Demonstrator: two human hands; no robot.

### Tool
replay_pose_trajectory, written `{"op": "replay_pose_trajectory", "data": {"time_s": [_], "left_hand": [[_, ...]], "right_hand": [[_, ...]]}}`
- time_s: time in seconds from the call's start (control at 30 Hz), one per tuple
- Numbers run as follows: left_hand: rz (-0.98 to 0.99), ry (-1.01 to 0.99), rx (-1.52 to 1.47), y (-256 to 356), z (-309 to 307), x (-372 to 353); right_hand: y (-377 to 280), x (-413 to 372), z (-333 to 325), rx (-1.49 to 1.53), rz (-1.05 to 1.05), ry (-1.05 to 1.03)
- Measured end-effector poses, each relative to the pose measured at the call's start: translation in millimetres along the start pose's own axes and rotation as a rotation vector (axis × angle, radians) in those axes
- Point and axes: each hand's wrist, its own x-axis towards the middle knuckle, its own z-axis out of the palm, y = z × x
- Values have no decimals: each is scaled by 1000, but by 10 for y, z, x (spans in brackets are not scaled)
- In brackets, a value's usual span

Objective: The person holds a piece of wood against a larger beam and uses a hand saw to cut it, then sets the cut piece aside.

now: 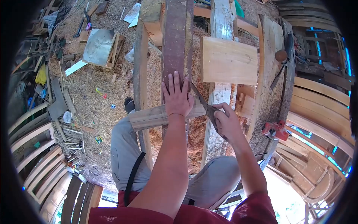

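Note:
My left hand (176, 95) presses flat with fingers spread on a long reddish-brown beam (174, 37). Beneath its wrist, a shorter wooden board (149, 117) crosses that beam; its left end is by my knee and its right end near my other hand. My right hand (226, 122) is closed round a dark, narrow, blade-like tool (203, 100); I cannot tell its exact kind. The tool slants from the hand up to a thin tip close to the beam's right edge, passing the board's right end.
A pale wood panel (230, 60) lies across a whitish beam (222, 22) on the right. On the dark bench (278, 89) stands a red metal tool (275, 130). A grey-topped wooden piece (99, 46) rests on the sawdust-covered floor (89, 86). Curved slats (37, 153) are stacked at left.

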Motion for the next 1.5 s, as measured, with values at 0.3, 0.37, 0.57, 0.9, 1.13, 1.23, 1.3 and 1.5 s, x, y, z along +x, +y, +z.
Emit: {"op": "replay_pose_trajectory", "data": {"time_s": [0.3,0.37,0.57,0.9,1.13,1.23,1.3,1.5], "left_hand": [[11,49,-18,-14,31,-14],[9,51,-14,-1,32,-13],[-3,69,12,-5,49,-16],[-5,43,19,-10,66,-40],[57,236,-42,-95,251,-61],[114,293,-113,-146,304,-13],[168,287,-127,-188,276,-20],[444,85,-40,-185,151,-119]], "right_hand": [[187,-52,315,-24,-209,32],[166,-97,281,-2,-194,33],[-270,-1097,181,14,-337,191],[120,-1729,199,365,-552,434],[591,-1403,22,407,-569,459],[585,-1469,24,322,-741,491],[601,-1548,53,314,-800,477],[622,-1771,81,410,-830,450]]}}
